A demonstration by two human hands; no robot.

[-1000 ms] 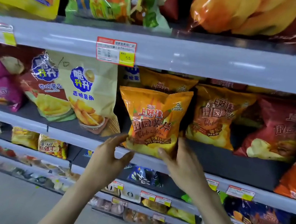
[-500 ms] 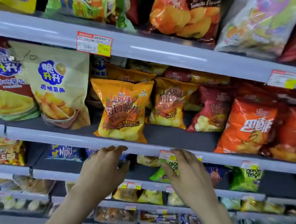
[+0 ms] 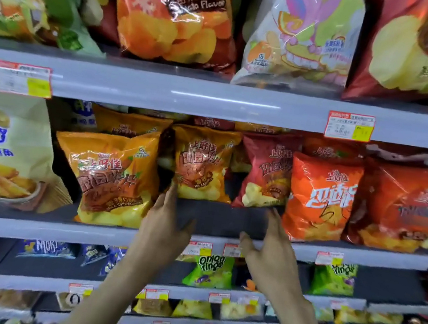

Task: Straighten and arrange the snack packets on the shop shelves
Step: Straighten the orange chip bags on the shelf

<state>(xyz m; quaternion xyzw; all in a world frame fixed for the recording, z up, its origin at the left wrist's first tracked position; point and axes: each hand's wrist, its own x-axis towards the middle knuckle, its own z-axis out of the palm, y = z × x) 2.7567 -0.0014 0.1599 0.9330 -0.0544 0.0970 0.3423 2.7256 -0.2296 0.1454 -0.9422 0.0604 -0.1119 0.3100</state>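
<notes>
Orange packet (image 3: 110, 173) stands tilted at the front edge of the middle shelf (image 3: 56, 232). To its right and farther back, a yellow packet (image 3: 201, 165) and a red packet (image 3: 266, 175) stand side by side, and a red-orange packet (image 3: 319, 198) stands forward again just right of the red one. Both hands are raised over the bare dark stretch of shelf in front of the two back packets. The left hand (image 3: 162, 226) points its straight fingers up at the yellow packet's lower left corner; whether they touch it cannot be told. The right hand (image 3: 271, 252) spreads its fingers below the red packet's bottom edge. Each grip is wide and holds nothing. Price tags (image 3: 200, 249) sit on the shelf rail between the wrists, with a green packet (image 3: 211, 270) on the shelf below
</notes>
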